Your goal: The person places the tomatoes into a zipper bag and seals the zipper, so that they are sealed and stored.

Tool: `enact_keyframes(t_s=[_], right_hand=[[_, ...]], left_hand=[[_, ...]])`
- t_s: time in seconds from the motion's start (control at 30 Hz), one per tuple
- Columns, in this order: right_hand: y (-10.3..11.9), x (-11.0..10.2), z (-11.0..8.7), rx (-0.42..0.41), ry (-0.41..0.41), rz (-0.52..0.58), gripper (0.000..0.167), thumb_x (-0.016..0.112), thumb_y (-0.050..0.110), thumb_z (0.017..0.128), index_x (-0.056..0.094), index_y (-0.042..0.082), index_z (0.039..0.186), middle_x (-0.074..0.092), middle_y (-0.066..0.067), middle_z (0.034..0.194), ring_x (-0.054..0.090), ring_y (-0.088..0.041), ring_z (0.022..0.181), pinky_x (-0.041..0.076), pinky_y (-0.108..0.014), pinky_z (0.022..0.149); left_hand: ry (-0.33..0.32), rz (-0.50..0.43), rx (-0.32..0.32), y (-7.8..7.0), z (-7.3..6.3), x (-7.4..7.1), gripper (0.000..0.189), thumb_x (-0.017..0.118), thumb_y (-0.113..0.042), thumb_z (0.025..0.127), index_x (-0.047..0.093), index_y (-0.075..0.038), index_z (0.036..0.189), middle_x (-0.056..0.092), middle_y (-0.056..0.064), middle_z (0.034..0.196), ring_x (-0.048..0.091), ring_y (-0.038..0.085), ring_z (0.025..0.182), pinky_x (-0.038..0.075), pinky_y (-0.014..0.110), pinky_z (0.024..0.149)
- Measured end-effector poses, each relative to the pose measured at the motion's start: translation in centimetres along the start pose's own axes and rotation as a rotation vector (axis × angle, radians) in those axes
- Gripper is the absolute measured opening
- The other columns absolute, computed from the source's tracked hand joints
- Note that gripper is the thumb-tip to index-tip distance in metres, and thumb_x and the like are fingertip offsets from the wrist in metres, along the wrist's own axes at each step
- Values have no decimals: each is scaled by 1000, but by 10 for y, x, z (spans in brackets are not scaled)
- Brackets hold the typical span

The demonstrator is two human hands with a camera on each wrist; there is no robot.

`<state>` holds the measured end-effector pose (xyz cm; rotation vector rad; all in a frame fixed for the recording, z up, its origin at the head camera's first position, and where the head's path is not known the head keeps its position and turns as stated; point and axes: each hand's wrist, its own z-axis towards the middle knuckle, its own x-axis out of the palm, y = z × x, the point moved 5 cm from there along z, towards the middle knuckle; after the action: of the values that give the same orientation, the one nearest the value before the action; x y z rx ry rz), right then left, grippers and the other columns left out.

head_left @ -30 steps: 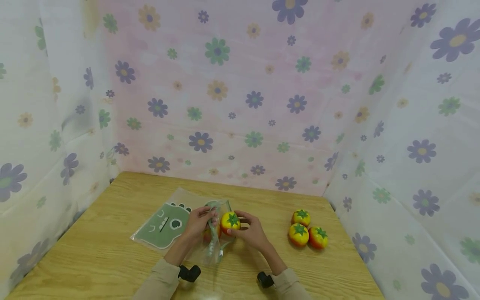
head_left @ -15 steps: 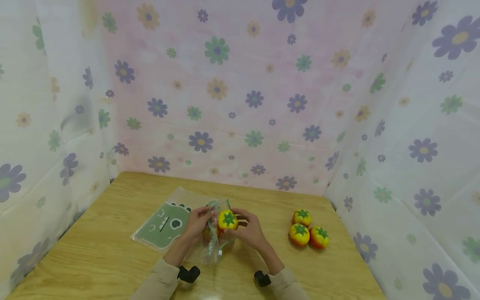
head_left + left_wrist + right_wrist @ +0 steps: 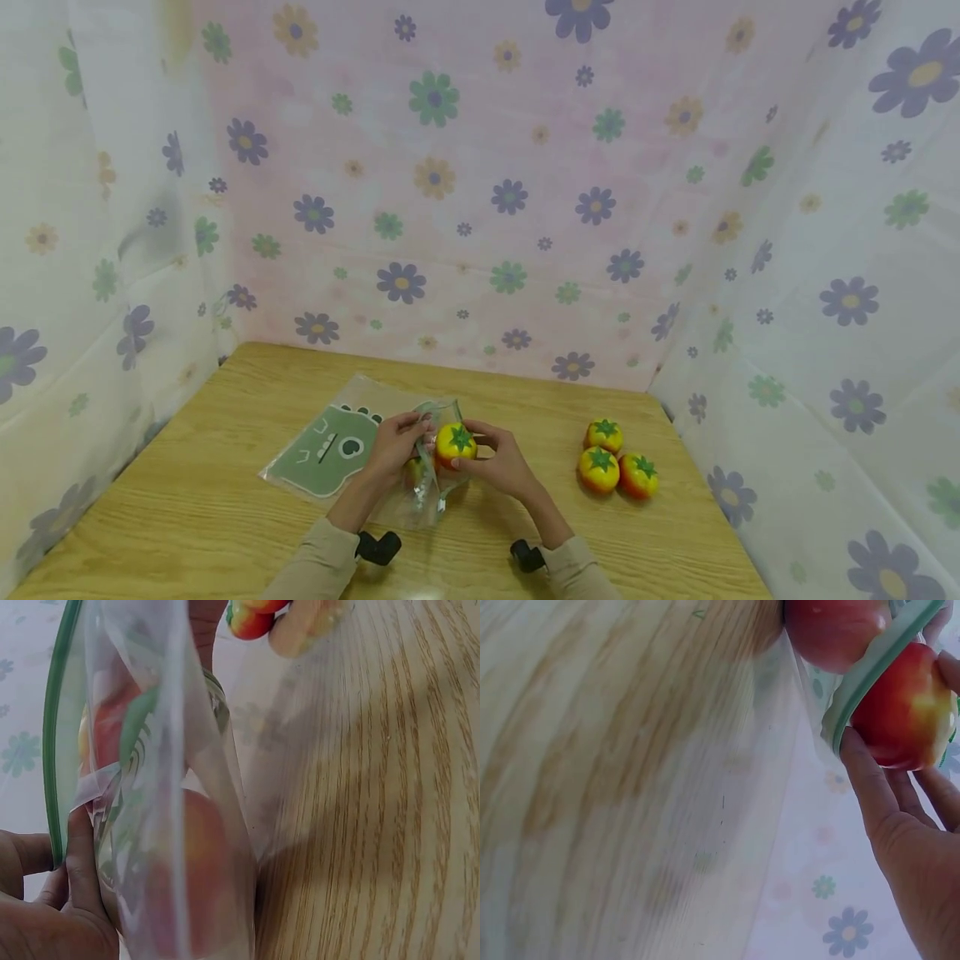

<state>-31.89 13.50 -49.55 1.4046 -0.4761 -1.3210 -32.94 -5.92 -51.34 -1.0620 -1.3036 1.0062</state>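
At the table's middle, my left hand pinches the mouth edge of a clear zip bag with a green rim. My right hand holds a red-and-yellow toy tomato with a green star-shaped top by its fingertips. In the right wrist view this tomato is at the bag's mouth, partly behind the green zip strip. Another tomato lies inside the bag, seen through the plastic in the left wrist view. My left fingers press against the bag's side near the green rim.
A flat clear bag printed with a green cartoon face lies left of my hands. Three more toy tomatoes sit grouped on the right of the wooden table. Flower-patterned cloth walls stand behind and at both sides.
My right hand has brought the toy tomato slightly left, closer into the bag's mouth. The left hand stays nearly in place on the bag, and the three tomatoes have not moved.
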Motion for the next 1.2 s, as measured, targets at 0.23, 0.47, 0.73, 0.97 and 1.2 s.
enact_keyframes(t_s=[0.23,0.47,0.73,0.97,1.2], right_hand=[[-2,3,-1,6,-43,68,66,83,12,86,54,2,145,54,-17,145,58,-39,123,61,-36,90],[-7,8,-5,-14,-57,108,65,83,6,85,55,4,143,54,-17,143,57,-37,121,61,-37,90],[-9,11,-9,-19,-16,72,65,80,3,86,53,3,145,54,-16,142,57,-34,120,60,-33,91],[0,6,-4,-26,4,22,64,80,9,88,54,4,145,53,-18,144,57,-38,120,60,-39,91],[7,6,-2,-22,27,21,64,80,10,89,52,2,146,50,-22,146,58,-42,122,61,-38,91]], left_hand=[[-11,-23,-19,2,-3,1,46,57,-3,103,43,19,141,72,18,108,66,9,77,60,19,67],[-15,1,-26,8,-6,0,46,56,-6,104,43,17,142,69,25,117,68,10,84,60,20,70],[-36,16,-21,8,-9,0,43,56,-6,104,47,16,140,70,25,118,67,9,88,59,19,69],[-23,16,4,0,-6,4,44,57,-7,104,46,17,140,69,27,118,68,11,90,60,20,72],[-11,24,2,-8,-2,6,42,57,-5,104,49,15,139,67,28,121,68,10,87,60,19,71]])
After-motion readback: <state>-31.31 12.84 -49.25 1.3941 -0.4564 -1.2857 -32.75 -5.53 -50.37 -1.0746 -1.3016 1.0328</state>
